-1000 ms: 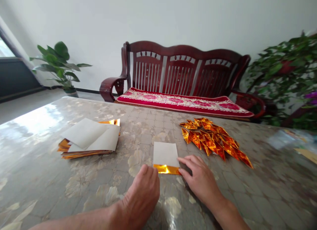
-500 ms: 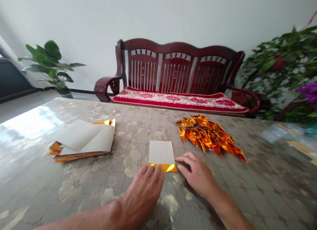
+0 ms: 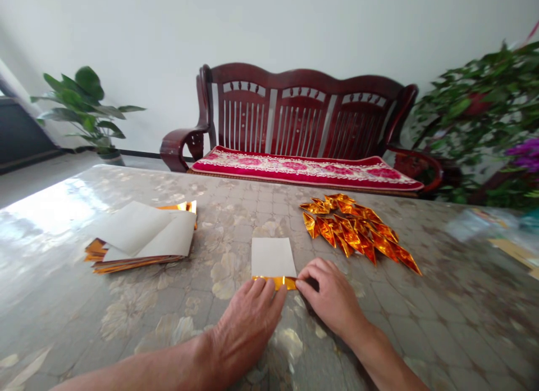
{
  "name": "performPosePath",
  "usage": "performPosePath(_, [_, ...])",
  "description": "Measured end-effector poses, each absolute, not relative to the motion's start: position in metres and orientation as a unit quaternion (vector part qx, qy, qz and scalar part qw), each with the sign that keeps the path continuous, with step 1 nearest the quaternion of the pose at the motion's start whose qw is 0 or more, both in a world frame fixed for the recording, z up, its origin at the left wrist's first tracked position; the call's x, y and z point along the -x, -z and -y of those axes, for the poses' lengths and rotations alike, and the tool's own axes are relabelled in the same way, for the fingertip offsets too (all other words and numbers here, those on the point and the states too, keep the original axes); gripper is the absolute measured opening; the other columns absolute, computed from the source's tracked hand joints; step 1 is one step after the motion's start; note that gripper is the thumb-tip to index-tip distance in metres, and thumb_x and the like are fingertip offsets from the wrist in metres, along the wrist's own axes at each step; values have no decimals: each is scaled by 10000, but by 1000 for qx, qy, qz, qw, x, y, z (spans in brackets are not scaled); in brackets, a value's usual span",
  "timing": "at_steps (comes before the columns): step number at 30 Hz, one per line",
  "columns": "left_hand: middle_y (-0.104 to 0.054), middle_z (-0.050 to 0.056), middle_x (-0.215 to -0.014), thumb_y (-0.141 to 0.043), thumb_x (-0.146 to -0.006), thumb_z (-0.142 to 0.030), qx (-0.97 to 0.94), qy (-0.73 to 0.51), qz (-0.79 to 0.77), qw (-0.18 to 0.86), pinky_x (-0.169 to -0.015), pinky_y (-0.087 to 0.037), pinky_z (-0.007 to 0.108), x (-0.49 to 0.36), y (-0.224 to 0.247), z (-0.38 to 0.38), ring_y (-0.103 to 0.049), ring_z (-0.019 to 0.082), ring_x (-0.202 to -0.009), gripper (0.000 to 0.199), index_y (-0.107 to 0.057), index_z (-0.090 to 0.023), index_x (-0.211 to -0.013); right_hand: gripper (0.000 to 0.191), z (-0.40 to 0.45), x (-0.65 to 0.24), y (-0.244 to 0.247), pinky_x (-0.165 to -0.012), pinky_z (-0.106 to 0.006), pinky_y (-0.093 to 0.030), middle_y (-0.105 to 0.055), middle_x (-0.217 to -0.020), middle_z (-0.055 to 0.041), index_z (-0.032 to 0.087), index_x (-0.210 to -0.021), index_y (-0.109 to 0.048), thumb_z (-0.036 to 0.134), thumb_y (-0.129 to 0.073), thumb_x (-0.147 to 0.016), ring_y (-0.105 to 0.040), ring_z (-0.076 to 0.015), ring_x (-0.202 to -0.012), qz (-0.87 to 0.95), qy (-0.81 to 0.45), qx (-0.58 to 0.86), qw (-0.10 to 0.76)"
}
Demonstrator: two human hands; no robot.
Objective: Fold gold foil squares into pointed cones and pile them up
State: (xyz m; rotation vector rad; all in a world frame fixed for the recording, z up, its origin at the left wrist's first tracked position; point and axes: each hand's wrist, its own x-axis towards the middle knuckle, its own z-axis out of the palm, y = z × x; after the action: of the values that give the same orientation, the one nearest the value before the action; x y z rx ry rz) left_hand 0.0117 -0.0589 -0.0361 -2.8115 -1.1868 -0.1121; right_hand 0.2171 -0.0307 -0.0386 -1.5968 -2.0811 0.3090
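A white paper square [image 3: 273, 257] lies on the table, its near edge turned up into a shiny gold strip [image 3: 275, 282]. The fingers of my left hand [image 3: 251, 318] lie flat over the left part of that strip. At the strip's right end, my right hand [image 3: 330, 293] pinches the corner between thumb and forefinger. A stack of gold-backed sheets [image 3: 147, 234], white side up, lies to the left. Several folded gold-orange paper pieces [image 3: 353, 228] are grouped in rows beyond my right hand.
The table [image 3: 202, 323] has a glossy patterned cover. Plastic bags [image 3: 480, 222] and a piece of cardboard [image 3: 511, 252] lie at its right. Behind the table stand a dark red wooden bench [image 3: 301, 116] and potted plants on both sides.
My right hand has moved slightly left and now has the strip's right corner between its fingertips. My left fingers have shifted a little right along the strip.
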Motion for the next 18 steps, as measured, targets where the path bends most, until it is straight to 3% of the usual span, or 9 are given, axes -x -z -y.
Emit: performPosePath(18, [-582, 72, -1040, -526, -945, -200, 918, 20, 394, 44, -775, -497, 369, -15, 36, 57, -537, 233, -921, 234, -529, -151, -1174, 150, 31, -212, 34, -779, -321, -407, -606, -866, -11, 228, -757, -583, 242, -602, -905, -551, -198, -877, 789, -87, 571, 211])
